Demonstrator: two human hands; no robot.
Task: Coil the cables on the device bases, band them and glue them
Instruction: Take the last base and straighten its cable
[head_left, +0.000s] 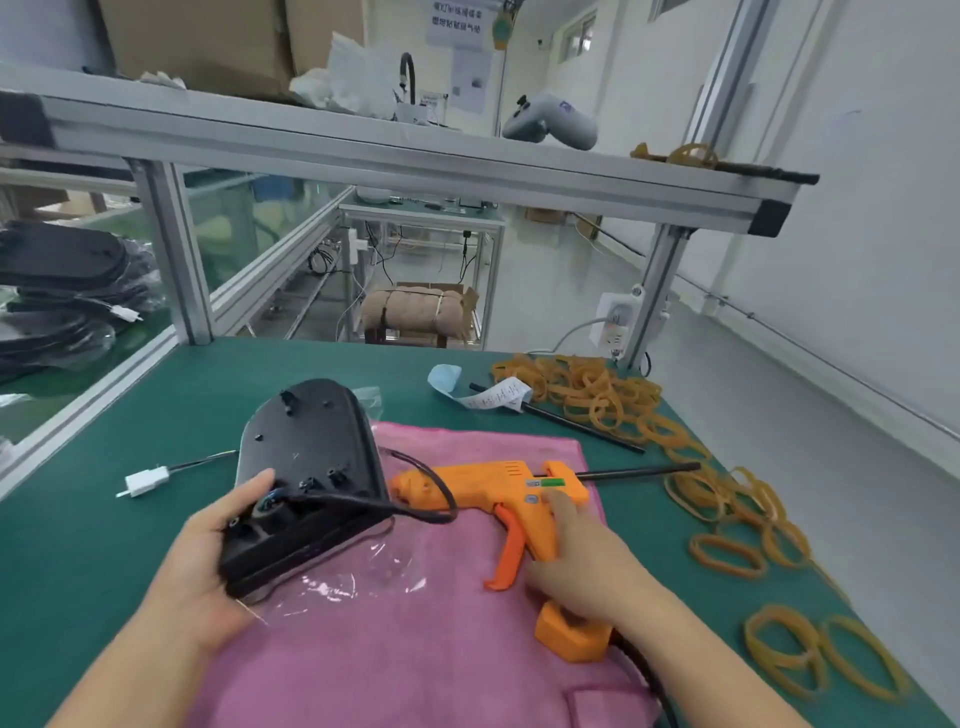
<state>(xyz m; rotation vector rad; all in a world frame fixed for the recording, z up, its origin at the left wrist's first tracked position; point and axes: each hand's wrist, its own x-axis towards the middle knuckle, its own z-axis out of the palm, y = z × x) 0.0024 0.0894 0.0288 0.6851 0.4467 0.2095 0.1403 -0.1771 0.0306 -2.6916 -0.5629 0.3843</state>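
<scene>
A black device base (311, 467) is tilted up on its near edge over the pink cloth (415, 639). My left hand (208, 561) grips its near left corner, thumb on top. Its black cable (431, 486) loops out to the right across the nozzle of the orange glue gun (498, 493), which lies on the cloth. A white plug (145, 480) on thin wires lies left of the base. My right hand (582, 566) holds the gun's handle, forefinger stretched along its body. A black glue stick (639, 472) juts from the gun's back.
Several tan rubber bands (597, 395) are strewn along the right side of the green mat (104, 545). A paper strip and another black stick (561, 420) lie behind the cloth. Clear plastic film (358, 577) lies under the base. More black bases (62, 291) are stacked at left behind the frame.
</scene>
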